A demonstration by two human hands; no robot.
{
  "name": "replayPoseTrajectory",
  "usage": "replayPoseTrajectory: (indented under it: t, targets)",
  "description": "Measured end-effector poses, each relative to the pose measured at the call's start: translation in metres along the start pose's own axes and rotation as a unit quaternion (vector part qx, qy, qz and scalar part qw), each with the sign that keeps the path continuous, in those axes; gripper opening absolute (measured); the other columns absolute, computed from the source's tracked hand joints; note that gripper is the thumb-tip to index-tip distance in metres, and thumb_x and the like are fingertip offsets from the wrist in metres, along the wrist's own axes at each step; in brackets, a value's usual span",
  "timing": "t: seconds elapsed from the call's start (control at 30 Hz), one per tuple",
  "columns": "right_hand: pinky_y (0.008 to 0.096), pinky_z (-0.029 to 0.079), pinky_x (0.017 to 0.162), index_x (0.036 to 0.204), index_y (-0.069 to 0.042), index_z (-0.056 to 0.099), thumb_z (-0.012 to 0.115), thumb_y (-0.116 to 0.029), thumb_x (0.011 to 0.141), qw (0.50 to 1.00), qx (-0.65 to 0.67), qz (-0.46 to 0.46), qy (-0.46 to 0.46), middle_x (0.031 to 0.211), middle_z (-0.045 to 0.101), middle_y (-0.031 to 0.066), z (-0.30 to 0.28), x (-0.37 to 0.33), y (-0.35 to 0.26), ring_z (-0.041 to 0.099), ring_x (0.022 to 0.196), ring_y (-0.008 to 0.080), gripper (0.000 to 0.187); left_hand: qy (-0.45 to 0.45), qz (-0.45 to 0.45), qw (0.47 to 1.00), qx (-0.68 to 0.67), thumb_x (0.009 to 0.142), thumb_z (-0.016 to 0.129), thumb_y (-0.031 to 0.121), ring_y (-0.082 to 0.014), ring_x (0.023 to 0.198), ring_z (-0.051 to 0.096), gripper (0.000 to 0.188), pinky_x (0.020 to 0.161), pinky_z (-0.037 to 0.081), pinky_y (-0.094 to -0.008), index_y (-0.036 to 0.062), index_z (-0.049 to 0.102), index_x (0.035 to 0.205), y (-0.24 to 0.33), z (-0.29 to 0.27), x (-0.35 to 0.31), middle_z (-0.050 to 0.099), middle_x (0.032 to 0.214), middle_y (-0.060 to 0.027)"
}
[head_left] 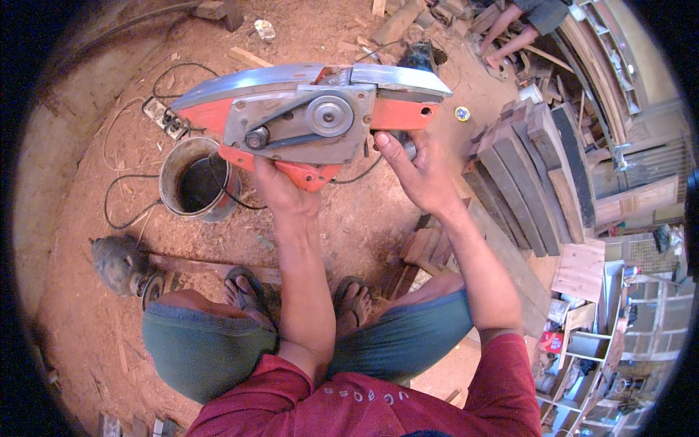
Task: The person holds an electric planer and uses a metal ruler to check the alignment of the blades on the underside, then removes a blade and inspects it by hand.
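An orange electric hand planer point(298, 149) is held up in front of me, its shiny metal sole turned upward. The side facing me has no cover, so a black drive belt point(291, 124), a large pulley point(329, 116) and a small pulley point(256, 138) show. My left hand point(287, 191) grips the body from below, its fingers hidden behind it. At the right end my right hand point(419, 171) is closed round a dark part under the orange body. Its thumb points up, and the other fingers are mostly out of sight.
A bucket point(196, 178) of dark liquid stands on the sawdust-strewn floor, near a power strip point(164, 116) and loose cables. A bench grinder point(120, 266) sits at left. Stacked timber point(524, 178) rises at right, with shelves point(582, 364) beyond. Another person's legs point(510, 40) appear far right.
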State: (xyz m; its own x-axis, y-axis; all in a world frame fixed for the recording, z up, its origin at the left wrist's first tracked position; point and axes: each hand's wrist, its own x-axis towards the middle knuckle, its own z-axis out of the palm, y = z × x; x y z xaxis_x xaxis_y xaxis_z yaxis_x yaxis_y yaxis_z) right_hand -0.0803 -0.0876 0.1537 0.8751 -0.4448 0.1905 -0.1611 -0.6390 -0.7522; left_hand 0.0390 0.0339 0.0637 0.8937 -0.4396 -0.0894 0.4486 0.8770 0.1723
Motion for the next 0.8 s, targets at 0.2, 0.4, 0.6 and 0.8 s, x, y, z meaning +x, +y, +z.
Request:
replayPoseTrajectory:
  t: [0.2, 0.4, 0.6, 0.8]
  targets:
    - [0.0350, 0.050, 0.074, 0.115, 0.001, 0.065, 0.065, -0.034, 0.097, 1.000, 0.008, 0.002, 0.005, 0.089, 0.071, 0.0123, 0.000, 0.002, 0.003, 0.063, 0.079, 0.0177, 0.040, -0.034, -0.017, 0.999, -0.002, 0.104, 0.040, 0.040, -0.0316, 0.121, 0.061, 0.052, 0.101, 0.052, -0.0520, 0.0038, 0.049, 0.140, 0.000, 0.007, -0.006, 0.058, 0.136, -0.0142]
    - [0.0334, 0.049, 0.069, 0.112, 0.000, 0.066, 0.067, -0.035, 0.096, 0.999, 0.024, -0.015, 0.026, 0.085, 0.069, 0.0098, 0.006, 0.003, 0.006, 0.061, 0.074, 0.0150, 0.039, 0.015, -0.008, 0.999, 0.041, 0.105, 0.037, 0.042, -0.0313, 0.123, 0.060, 0.053, 0.102, 0.052, -0.0524, 0.0041, 0.047, 0.142, 0.000, 0.012, -0.007, 0.058, 0.137, -0.0146]
    - [0.0300, 0.046, 0.065, 0.106, 0.000, 0.068, 0.075, -0.028, 0.090, 0.995, 0.015, -0.074, 0.071, 0.080, 0.066, 0.0047, 0.010, 0.004, 0.007, 0.056, 0.071, 0.0109, 0.032, 0.102, -0.010, 0.994, 0.050, 0.105, 0.040, 0.036, -0.0276, 0.122, 0.060, 0.045, 0.102, 0.052, -0.0497, 0.0052, 0.050, 0.138, -0.003, 0.025, -0.014, 0.060, 0.132, -0.0124]
    - [0.0266, 0.046, 0.067, 0.095, 0.001, 0.067, 0.078, -0.020, 0.087, 0.986, 0.128, -0.035, 0.102, 0.081, 0.066, 0.0039, 0.012, 0.012, 0.017, 0.057, 0.074, 0.0097, 0.025, 0.089, -0.106, 0.990, 0.029, 0.097, 0.054, 0.018, -0.0187, 0.106, 0.065, 0.023, 0.095, 0.056, -0.0424, 0.0103, 0.057, 0.119, -0.015, 0.008, -0.009, 0.066, 0.113, -0.0026]
